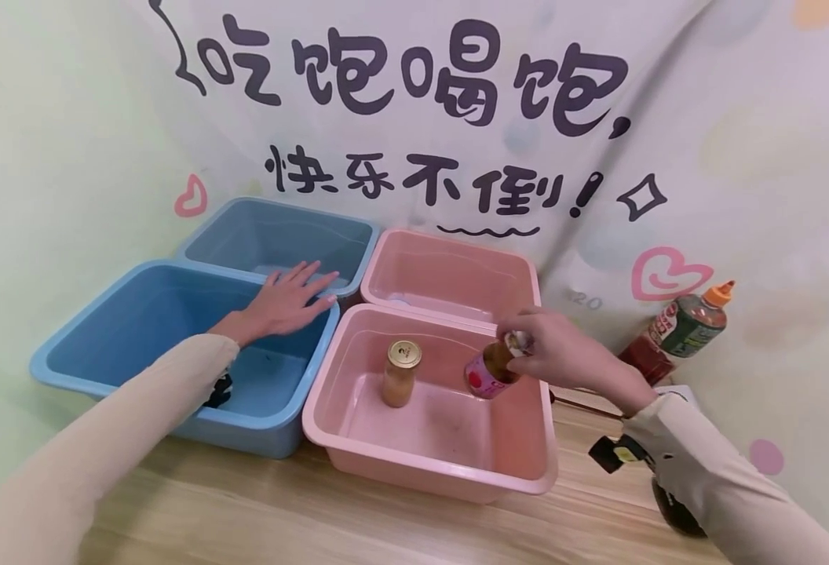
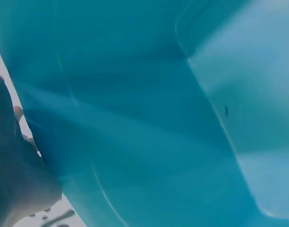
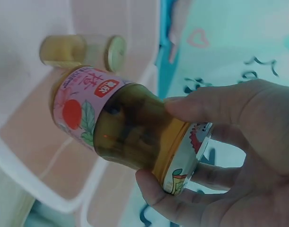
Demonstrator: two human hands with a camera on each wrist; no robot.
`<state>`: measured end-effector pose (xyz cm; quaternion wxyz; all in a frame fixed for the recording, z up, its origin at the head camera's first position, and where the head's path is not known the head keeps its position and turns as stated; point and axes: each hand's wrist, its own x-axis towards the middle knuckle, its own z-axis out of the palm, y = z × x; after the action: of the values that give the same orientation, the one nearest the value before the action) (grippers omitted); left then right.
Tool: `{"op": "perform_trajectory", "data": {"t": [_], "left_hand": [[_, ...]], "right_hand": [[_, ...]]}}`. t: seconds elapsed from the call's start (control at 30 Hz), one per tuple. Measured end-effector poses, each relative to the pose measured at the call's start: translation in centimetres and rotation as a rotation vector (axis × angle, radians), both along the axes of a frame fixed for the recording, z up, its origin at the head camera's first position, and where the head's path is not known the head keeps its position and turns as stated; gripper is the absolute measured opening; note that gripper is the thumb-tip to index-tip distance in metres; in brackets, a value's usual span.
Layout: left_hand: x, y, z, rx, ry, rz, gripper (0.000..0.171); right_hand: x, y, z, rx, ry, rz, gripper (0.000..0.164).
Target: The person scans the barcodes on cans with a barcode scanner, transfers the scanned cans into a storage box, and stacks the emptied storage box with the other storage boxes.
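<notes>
Four bins stand on the surface: two blue bins toward its left edge, two pink bins beside them. Two jars: one lidded jar near the front pink bin's left edge, one labelled jar near its right. One orange-tipped bottle toward the surface's right edge. Two pink hearts behind.

a blue tub fills most of the left wrist view, its side on the left and its floor on the right. a tiny dark speck is there. the left hand is at the left edge, by the tub's rim, near a white patch with dark marks.
</notes>
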<state>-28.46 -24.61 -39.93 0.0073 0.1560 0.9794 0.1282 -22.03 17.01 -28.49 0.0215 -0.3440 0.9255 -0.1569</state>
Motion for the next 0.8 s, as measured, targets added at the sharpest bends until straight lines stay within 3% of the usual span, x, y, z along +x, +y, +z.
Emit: {"op": "perform_trajectory", "data": {"t": [0.27, 0.4, 0.63, 0.8], "left_hand": [[0.2, -3.9, 1.2, -0.013, 0.004, 0.068, 0.065], [0.0, -6.1, 2.0, -0.022, 0.001, 0.087, 0.067], [-0.2, -9.6, 2.8, -0.050, -0.047, 0.161, 0.075], [0.0, -11.3, 2.7, -0.054, -0.073, 0.197, 0.079]], "right_hand": [[1.1, 4.1, 2.0, -0.006, 0.043, -0.070, 0.026], [1.9, 6.1, 2.4, 0.000, 0.112, -0.102, 0.028], [3.1, 9.9, 2.2, -0.029, 0.217, -0.152, 0.030], [4.2, 12.7, 1.4, -0.084, 0.206, -0.182, 0.032]]}}
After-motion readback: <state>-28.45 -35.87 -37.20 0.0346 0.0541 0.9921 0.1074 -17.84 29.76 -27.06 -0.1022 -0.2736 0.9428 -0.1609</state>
